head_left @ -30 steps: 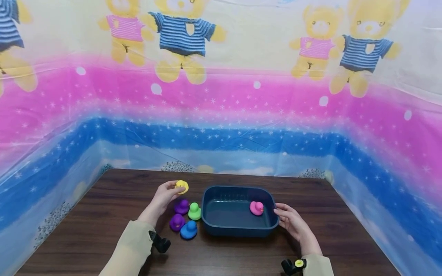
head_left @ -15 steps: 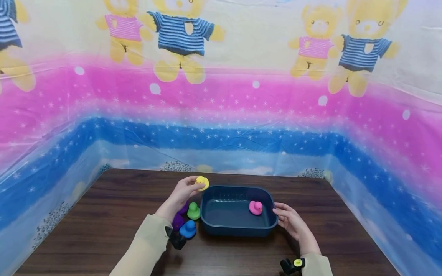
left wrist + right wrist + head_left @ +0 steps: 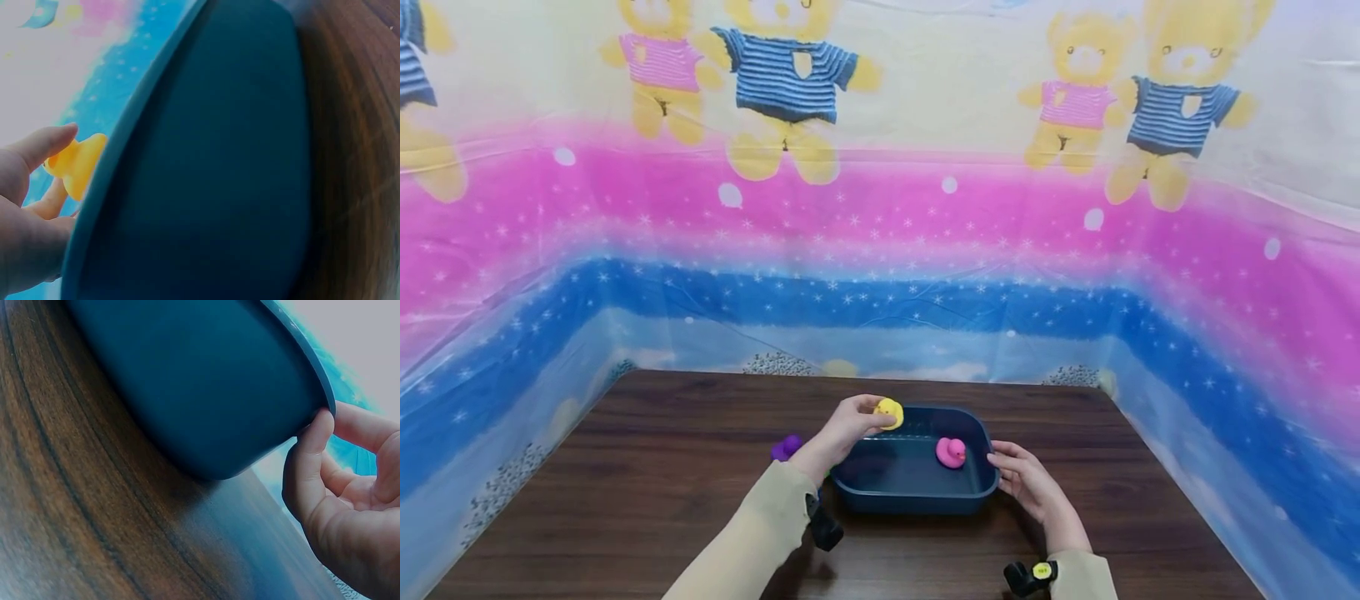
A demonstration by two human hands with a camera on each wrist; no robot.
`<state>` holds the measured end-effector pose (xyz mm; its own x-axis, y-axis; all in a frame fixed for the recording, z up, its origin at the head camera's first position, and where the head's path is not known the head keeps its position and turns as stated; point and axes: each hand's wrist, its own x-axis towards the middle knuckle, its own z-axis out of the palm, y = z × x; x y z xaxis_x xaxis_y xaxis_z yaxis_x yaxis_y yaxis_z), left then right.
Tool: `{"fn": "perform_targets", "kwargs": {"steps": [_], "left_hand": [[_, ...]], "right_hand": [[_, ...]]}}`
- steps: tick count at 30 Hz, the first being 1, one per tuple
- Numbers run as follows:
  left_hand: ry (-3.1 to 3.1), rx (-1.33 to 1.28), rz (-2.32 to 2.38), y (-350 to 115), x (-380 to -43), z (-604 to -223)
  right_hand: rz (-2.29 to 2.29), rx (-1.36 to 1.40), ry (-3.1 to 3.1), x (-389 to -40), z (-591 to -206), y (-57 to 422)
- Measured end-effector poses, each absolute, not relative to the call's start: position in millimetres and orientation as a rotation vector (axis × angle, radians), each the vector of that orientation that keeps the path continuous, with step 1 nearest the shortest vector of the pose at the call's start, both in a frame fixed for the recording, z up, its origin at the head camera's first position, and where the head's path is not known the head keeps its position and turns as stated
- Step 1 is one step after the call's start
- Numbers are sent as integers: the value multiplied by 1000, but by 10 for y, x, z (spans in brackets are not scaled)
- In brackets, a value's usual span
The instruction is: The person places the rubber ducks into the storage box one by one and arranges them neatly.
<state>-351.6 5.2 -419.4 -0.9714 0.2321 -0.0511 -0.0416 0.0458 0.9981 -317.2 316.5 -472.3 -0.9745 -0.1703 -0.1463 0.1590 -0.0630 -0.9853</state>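
Observation:
My left hand [image 3: 841,432] pinches a yellow rubber duck [image 3: 891,413] between thumb and fingers, over the far left part of a dark blue plastic tub [image 3: 917,504]. In the left wrist view the same yellow duck [image 3: 80,164] shows past the tub's rim [image 3: 119,134]. A pink rubber duck [image 3: 951,453] sits inside the tub, toward its right end. At that end my right hand [image 3: 1036,492] grips the rim; the right wrist view shows its thumb [image 3: 317,430] against the tub's outer side, just below the edge.
One purple duck [image 3: 787,448] shows on the brown wooden table [image 3: 685,467] left of the tub, partly behind my left arm. The other ducks there are almost wholly hidden by that arm. A bear-printed cloth [image 3: 880,300] hangs around the table's back and sides.
My left hand has carried the yellow duck to the right, from above the loose ducks to over the tub. Its forearm now covers most of those ducks. My right hand has stayed at the rim.

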Motion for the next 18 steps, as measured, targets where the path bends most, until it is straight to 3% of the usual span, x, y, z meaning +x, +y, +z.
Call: {"fn": "perform_targets", "kwargs": {"steps": [18], "left_hand": [[2240, 211, 1776, 531, -3565, -4351]], "right_hand": [[-2136, 0, 2002, -3163, -4694, 3153]]}}
